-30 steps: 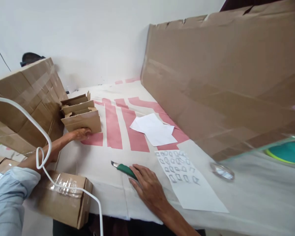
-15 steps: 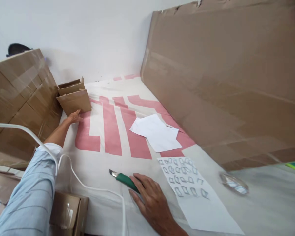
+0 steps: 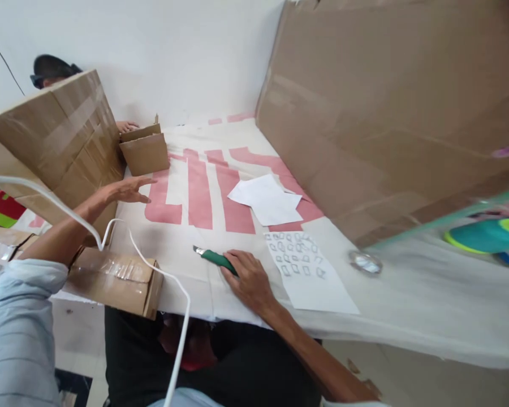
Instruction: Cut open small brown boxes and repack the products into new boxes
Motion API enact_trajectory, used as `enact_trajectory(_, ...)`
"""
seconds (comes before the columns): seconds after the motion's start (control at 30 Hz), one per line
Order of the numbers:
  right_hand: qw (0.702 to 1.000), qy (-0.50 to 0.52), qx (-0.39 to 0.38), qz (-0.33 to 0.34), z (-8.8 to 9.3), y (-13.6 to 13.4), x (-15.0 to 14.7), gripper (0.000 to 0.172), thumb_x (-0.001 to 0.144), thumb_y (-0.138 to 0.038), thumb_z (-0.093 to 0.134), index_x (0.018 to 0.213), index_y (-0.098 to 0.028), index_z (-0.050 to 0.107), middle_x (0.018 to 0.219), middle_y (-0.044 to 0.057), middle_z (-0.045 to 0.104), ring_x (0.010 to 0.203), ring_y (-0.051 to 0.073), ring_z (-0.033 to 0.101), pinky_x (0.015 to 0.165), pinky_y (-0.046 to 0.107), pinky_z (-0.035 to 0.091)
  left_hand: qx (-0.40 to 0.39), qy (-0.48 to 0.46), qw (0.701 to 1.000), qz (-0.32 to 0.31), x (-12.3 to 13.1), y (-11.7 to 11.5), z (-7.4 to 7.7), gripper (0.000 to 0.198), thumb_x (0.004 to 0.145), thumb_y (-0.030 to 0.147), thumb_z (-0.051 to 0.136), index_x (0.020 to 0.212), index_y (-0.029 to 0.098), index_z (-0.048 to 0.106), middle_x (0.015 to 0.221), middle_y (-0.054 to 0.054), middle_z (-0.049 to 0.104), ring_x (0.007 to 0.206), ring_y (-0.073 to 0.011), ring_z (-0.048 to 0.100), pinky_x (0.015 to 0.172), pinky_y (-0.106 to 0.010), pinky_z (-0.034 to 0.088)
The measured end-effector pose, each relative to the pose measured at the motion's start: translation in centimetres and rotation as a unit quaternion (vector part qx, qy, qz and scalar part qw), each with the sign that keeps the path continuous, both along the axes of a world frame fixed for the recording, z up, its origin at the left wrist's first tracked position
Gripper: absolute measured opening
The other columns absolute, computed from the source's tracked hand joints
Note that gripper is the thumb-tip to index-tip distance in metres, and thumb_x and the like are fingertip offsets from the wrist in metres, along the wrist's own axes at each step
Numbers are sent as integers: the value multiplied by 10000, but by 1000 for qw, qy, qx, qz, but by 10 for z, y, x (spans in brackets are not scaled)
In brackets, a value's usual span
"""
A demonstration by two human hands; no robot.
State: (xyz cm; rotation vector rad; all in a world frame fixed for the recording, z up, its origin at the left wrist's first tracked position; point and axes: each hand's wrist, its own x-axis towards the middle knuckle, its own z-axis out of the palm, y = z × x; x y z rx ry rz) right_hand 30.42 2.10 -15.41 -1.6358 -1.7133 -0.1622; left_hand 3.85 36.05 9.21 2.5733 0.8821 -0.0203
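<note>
My right hand (image 3: 246, 278) lies on the white table cover with its fingers closed over the green handle of a utility knife (image 3: 214, 258), whose blade tip points left. My left hand (image 3: 127, 189) hovers open over the cover, fingers stretched toward the red lettering, holding nothing. A small stack of folded cardboard pieces (image 3: 145, 149) stands a short way beyond it, against a big taped cardboard box (image 3: 55, 138). A printed sheet of small outlines (image 3: 307, 271) lies just right of my right hand.
Blank white papers (image 3: 266, 199) lie mid-table. A tall cardboard panel (image 3: 385, 113) walls the right side. A tape roll (image 3: 366, 263) sits near it. A taped small box (image 3: 114, 280) and a white cable (image 3: 152, 265) are at the near left. Another person's hand (image 3: 127, 125) shows behind the stack.
My left hand has let go of the cardboard stack and drawn back toward me, now open. The stack stays pushed back by the big box. My right hand keeps the knife in place.
</note>
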Motion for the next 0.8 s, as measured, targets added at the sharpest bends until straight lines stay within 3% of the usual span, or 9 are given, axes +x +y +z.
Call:
enact_trajectory(0.17,1000,8,-10,-3,-3,4,1,258,994,-276,592,1201,-195,723,1183,144,743,1078,321,649,909,446,508,-14,97,995,10,-61,-79,23,839,881,523,772,1628,260,493,1649,-170,542,1412,-418,582,1170,-532,448)
enact_trajectory(0.27,1000,16,-22,-5,-4,6,1,268,985,-282,577,1194,-202,722,1173,146,742,1082,329,641,941,464,507,-10,116,993,20,-96,-111,25,880,862,541,786,1638,279,466,1681,-174,500,1503,-440,506,1222,-585,396)
enact_trajectory(0.37,999,22,-37,-1,-6,9,3,277,971,-288,574,1192,-209,721,1164,147,744,1091,333,637,966,470,503,-16,137,990,29,-123,-133,23,1033,769,579,851,1652,248,430,1686,-207,482,1494,-452,519,1219,-595,410)
enact_trajectory(0.57,998,14,-55,3,-6,14,6,266,942,-290,577,1149,-199,716,1147,154,740,1070,335,627,956,466,502,-9,162,987,-15,-155,-170,11,1235,597,572,929,1662,249,395,1705,-189,461,1510,-446,509,1225,-558,427)
enact_trajectory(0.8,997,-13,-72,13,2,18,9,206,922,-302,594,1068,-210,707,1069,140,724,1014,320,625,936,436,507,119,139,983,-6,-166,-208,-5,1112,628,342,874,1637,198,429,1584,-192,549,1472,-435,513,1249,-549,356)
